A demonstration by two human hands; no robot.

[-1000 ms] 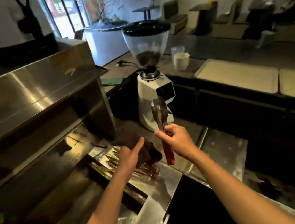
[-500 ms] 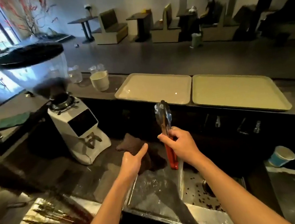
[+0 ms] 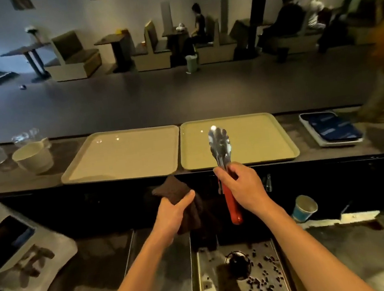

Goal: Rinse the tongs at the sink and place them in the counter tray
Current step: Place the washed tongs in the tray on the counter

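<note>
Over the sink point(image 3: 195, 278), the left hand point(image 3: 172, 211) grips a dark cloth point(image 3: 174, 188). The right hand point(image 3: 242, 187) is closed round the tongs point(image 3: 220, 146) where the red handle meets steel, tips upright before the right-hand tray point(image 3: 262, 136) on the counter. They look light, stiff and probably slick when wet, so the coated handle seems the surest hold.

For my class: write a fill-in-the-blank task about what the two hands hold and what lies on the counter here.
1. The right hand grips the tongs by their ____ handle.
2. The left hand holds a cloth of a dark ____ colour.
3. ____ beige trays lie side by side.
4. The paper cup is mostly ____.

Missing words: red; brown; two; blue.
</note>
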